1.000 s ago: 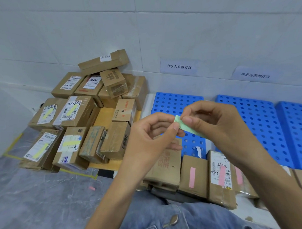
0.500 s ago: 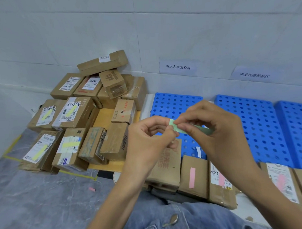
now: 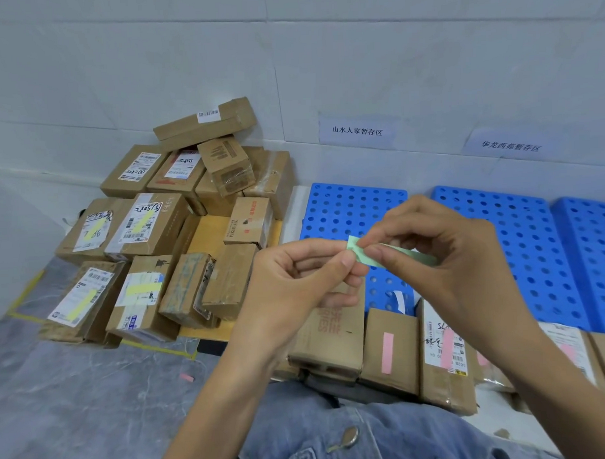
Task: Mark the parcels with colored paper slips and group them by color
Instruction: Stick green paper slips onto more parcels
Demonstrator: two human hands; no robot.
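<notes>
Left hand (image 3: 296, 284) and right hand (image 3: 442, 255) pinch a narrow pale-green paper slip (image 3: 391, 252) between them, above pink-marked brown cardboard parcels (image 3: 389, 350).

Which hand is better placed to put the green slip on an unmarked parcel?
Probably the left hand: it pinches the green slip, and the unmarked parcel lies nearer to it.

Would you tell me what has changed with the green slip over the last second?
The green paper slip swung from slanting down to the right to nearly level, and more of it now shows behind the right hand. That hand and the left hand still pinch its left end; the parcels have not moved.
</notes>
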